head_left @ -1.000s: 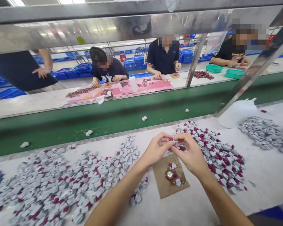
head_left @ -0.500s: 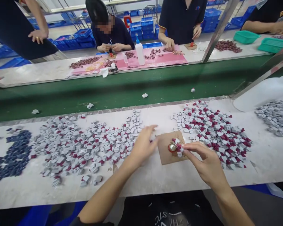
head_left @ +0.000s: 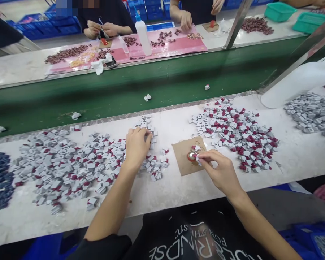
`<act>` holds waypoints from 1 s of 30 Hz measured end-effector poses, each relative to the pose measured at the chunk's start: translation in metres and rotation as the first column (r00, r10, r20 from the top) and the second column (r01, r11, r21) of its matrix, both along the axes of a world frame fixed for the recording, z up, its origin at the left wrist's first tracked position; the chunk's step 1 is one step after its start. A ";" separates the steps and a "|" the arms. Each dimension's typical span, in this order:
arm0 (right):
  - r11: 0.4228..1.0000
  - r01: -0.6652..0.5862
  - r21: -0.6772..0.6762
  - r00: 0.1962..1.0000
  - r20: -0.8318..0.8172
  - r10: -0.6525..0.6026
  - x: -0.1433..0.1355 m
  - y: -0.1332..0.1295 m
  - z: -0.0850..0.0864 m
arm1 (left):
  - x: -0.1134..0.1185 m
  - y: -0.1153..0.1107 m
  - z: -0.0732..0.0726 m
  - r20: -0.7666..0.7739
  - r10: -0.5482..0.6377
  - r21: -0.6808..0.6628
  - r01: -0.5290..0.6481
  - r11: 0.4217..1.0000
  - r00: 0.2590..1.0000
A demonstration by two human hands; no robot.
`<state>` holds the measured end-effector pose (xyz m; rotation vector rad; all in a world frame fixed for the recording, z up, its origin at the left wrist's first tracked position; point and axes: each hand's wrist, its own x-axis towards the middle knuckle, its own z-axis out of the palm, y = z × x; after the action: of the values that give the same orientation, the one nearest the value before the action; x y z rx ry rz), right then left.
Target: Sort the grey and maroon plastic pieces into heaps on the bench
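Observation:
My left hand [head_left: 137, 146] is over the right end of a wide pile of small grey-and-maroon plastic pieces [head_left: 78, 162]. Its fingers curl downward and hide whatever is at their tips. Between thumb and fingertips, my right hand [head_left: 219, 168] pinches a small grey-and-maroon piece [head_left: 196, 156]. That piece is at a small round container with a red rim [head_left: 191, 155], which sits on a square of brown cardboard [head_left: 185, 164]. Another grey-and-maroon piece lies by the container. A second pile of such pieces [head_left: 241, 133] spreads behind and right of my right hand.
Dark blue pieces [head_left: 0, 180] lie at far left, plain grey ones [head_left: 311, 112] at far right beside a large white bottle [head_left: 295, 85]. Behind the worktop runs a green belt [head_left: 111, 90] carrying several small clumps. Co-workers' hands work at the opposite table.
My left hand has moved left from near the cardboard onto the left pile, its fingers now curled down. My right hand keeps its pinch at the round container. The camera view has shifted.

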<state>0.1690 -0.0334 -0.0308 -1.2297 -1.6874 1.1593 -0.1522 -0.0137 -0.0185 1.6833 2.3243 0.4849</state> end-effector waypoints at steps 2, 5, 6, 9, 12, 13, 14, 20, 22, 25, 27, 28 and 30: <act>1.000 0.006 0.013 1.000 0.002 -0.006 0.000 0.001 0.001 | -0.002 -0.002 0.002 0.117 0.011 0.032 -0.014 0.999 0.993; 1.000 -0.001 0.022 1.000 -0.002 0.001 -0.001 0.001 0.002 | -0.001 -0.004 0.006 0.424 0.045 0.037 -0.067 0.997 0.904; 1.000 -0.007 0.018 1.000 -0.001 0.007 -0.002 0.001 0.003 | 0.001 -0.005 0.008 0.532 0.046 0.014 -0.063 0.998 0.846; 1.000 -0.016 0.010 1.000 0.007 0.016 -0.003 0.002 0.003 | 0.012 -0.006 0.010 0.767 0.041 -0.059 0.006 0.998 0.641; 1.000 -0.017 0.008 1.000 0.017 0.017 -0.003 0.003 0.003 | 0.024 -0.003 0.006 0.803 0.035 -0.066 0.029 0.997 0.594; 1.000 -0.016 0.007 1.000 0.019 0.016 -0.003 0.003 0.003 | 0.028 -0.001 0.003 0.783 0.022 -0.050 0.028 0.998 0.622; 1.000 -0.014 0.006 1.000 0.020 0.014 -0.002 0.004 0.003 | 0.032 0.001 -0.001 0.752 0.006 -0.033 0.028 0.999 0.659; 1.000 -0.004 0.000 1.000 0.022 0.004 -0.002 0.006 0.004 | 0.047 0.008 -0.019 0.315 -0.182 0.015 0.187 0.982 0.931; 1.000 -0.004 -0.002 1.000 0.029 0.004 -0.002 0.007 0.005 | 0.047 0.008 -0.018 0.216 -0.201 0.007 0.204 0.979 0.955; 1.000 -0.008 -0.009 1.000 0.024 0.008 -0.003 0.007 0.007 | 0.045 0.007 -0.012 0.247 -0.188 -0.080 0.213 0.974 0.951; 1.000 -0.005 -0.017 1.000 0.002 0.005 -0.002 0.007 0.008 | 0.043 0.008 -0.008 0.292 -0.180 -0.121 0.223 0.967 0.939; 1.000 0.001 -0.025 1.000 -0.011 -0.001 -0.002 0.008 0.008 | 0.042 0.008 -0.006 0.310 -0.174 -0.130 0.223 0.966 0.934; 0.998 0.016 -0.060 0.999 -0.043 -0.019 -0.002 0.009 0.008 | 0.040 0.010 -0.004 0.334 -0.171 -0.136 0.227 0.964 0.927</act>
<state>0.1673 -0.0240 -0.0225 -1.2443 -1.6176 1.2249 -0.1125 -0.0042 -0.0226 1.6023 1.8850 0.4617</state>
